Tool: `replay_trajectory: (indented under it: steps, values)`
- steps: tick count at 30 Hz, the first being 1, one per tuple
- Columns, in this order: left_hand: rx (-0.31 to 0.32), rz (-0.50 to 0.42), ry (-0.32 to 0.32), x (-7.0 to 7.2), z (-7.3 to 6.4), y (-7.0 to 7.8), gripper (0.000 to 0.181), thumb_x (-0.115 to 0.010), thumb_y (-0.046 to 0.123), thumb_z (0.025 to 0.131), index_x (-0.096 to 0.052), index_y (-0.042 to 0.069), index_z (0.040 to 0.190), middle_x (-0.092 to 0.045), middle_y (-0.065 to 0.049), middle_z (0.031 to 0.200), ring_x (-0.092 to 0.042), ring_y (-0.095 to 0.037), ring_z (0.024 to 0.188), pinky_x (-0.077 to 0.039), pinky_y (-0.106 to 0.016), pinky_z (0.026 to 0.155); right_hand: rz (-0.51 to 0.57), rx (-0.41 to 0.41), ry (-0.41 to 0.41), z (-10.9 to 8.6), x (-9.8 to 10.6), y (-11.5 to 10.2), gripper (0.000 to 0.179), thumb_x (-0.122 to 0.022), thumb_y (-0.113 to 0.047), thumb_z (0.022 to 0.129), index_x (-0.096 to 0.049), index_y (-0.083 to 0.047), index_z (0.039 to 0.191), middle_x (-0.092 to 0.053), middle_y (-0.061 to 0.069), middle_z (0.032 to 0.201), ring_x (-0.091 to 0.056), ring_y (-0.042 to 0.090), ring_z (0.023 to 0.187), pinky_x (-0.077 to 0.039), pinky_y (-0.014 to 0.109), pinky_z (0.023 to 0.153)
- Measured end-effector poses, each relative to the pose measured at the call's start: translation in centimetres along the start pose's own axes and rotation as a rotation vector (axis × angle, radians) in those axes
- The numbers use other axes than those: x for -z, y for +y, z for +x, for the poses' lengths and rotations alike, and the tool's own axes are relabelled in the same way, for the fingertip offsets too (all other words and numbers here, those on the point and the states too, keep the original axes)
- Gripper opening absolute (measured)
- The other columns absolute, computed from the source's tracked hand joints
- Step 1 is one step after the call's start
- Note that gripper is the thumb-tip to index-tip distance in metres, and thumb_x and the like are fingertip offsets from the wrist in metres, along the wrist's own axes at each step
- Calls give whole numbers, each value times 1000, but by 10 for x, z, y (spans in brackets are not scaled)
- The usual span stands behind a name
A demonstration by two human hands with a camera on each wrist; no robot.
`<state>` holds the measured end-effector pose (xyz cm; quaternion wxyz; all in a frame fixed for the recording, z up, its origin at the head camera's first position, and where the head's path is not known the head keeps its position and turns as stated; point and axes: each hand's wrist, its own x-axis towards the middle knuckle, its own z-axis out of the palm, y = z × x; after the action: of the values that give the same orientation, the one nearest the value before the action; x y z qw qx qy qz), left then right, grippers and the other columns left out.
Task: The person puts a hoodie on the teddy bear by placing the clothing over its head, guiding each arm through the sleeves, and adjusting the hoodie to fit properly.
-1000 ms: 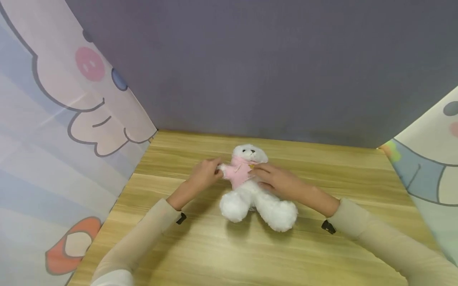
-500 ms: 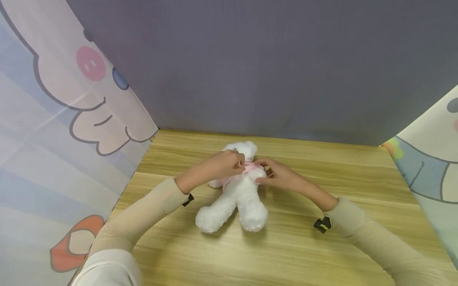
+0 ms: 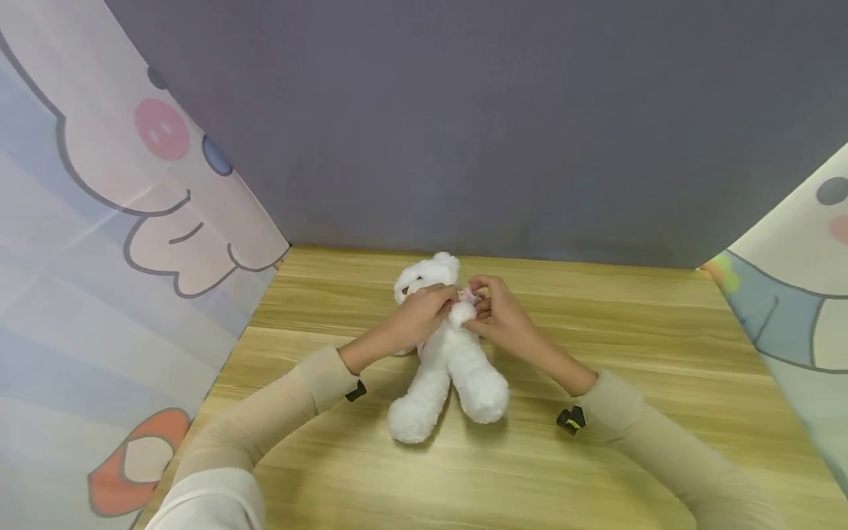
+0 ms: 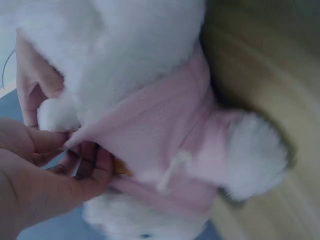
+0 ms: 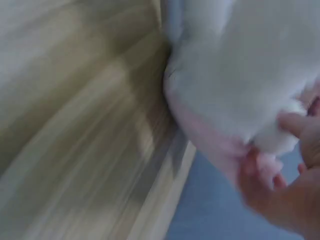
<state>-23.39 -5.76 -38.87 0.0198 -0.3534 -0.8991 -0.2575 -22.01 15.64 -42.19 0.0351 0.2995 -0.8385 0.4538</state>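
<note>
A white plush teddy bear (image 3: 447, 353) lies on its back on the wooden table, head away from me and turned left. It wears a pink shirt (image 4: 155, 135); an orange patch on the chest is partly covered by fingers. My left hand (image 3: 424, 315) reaches across the chest and pinches the shirt's edge beside the bear's paw (image 4: 57, 114), as the left wrist view shows. From the right, my right hand (image 3: 506, 316) holds that same small paw between thumb and fingers, with pink cloth bunched against it. The bear's other arm is mostly hidden in the head view.
The wooden table (image 3: 596, 456) runs back to a grey panel (image 3: 503, 132). Cartoon-printed sheets stand on the left (image 3: 73, 331) and right (image 3: 788, 309) sides.
The bear has turned, its head now facing left. My left hand has shifted from its left arm across to the chest. My right hand has moved from the torso to the right-side paw.
</note>
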Motion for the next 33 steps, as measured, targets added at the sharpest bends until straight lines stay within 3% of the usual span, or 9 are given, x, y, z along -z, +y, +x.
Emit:
replay_trajectory:
  steps: [3, 6, 11, 15, 19, 24, 28, 31, 33]
  values:
    - [15, -116, 55, -3, -9, -4, 10, -55, 4, 103, -64, 7, 103, -67, -6, 98, -61, -17, 90, -50, -30, 78, -172, 94, 55, 3, -11, -2, 62, -74, 3, 88, -38, 2, 139, -44, 24, 132, -60, 30, 103, -57, 36, 82]
    - [9, -242, 56, -8, -16, -7, 8, -56, 7, 103, -64, 9, 102, -66, -3, 98, -58, -14, 89, -49, -28, 78, -278, 132, 89, 0, -16, 1, 55, -69, 6, 89, -39, 3, 135, -43, 23, 129, -57, 29, 102, -54, 37, 80]
    - [-30, -316, -25, -14, -30, -10, 6, -58, 7, 102, -64, 9, 102, -62, -1, 90, -51, -11, 79, -46, -24, 70, -250, 34, 118, 0, -22, 7, 48, -58, 13, 87, -40, 2, 131, -44, 22, 124, -53, 28, 96, -52, 39, 78]
    - [-5, -240, -62, -11, -37, -10, 6, -58, 9, 103, -63, 7, 105, -59, 0, 86, -49, -11, 75, -44, -24, 67, -225, 14, 145, 6, -26, 11, 48, -57, 17, 84, -40, 4, 127, -45, 25, 124, -55, 31, 96, -53, 41, 77]
    - [53, -134, -33, -11, -32, -10, 15, -67, 15, 98, -55, 7, 101, -53, 1, 79, -47, -10, 67, -41, -21, 58, -201, 100, 153, 7, -26, 9, 53, -66, 15, 84, -38, 4, 127, -42, 24, 119, -56, 26, 88, -54, 35, 73]
    - [0, 154, 51, -16, -21, -5, 16, -65, 12, 93, -50, 5, 92, -47, 0, 68, -43, -10, 57, -35, -20, 48, -206, 192, 170, 5, -29, 8, 59, -76, 7, 83, -38, 4, 128, -40, 25, 124, -59, 26, 84, -56, 32, 70]
    - [-72, 306, 99, -20, -16, -2, 8, -59, 5, 97, -56, 0, 92, -51, -4, 67, -48, -15, 56, -39, -24, 48, -366, 251, 257, 9, -28, 12, 57, -75, -7, 85, -39, 0, 128, -39, 25, 127, -57, 25, 75, -52, 32, 54]
    - [-141, 314, 90, -25, -14, -3, 4, -62, 2, 95, -59, -1, 97, -58, -8, 73, -58, -20, 65, -48, -29, 55, -585, 354, 373, 15, -24, 22, 48, -70, -14, 83, -45, -2, 122, -46, 25, 123, -56, 29, 75, -50, 37, 50]
    - [-205, 281, 63, -30, -12, -5, 10, -63, 0, 94, -61, -1, 104, -63, -10, 81, -62, -22, 75, -53, -31, 64, -693, 425, 450, 18, -21, 29, 35, -63, -11, 83, -48, -1, 114, -51, 24, 118, -58, 34, 80, -52, 42, 55]
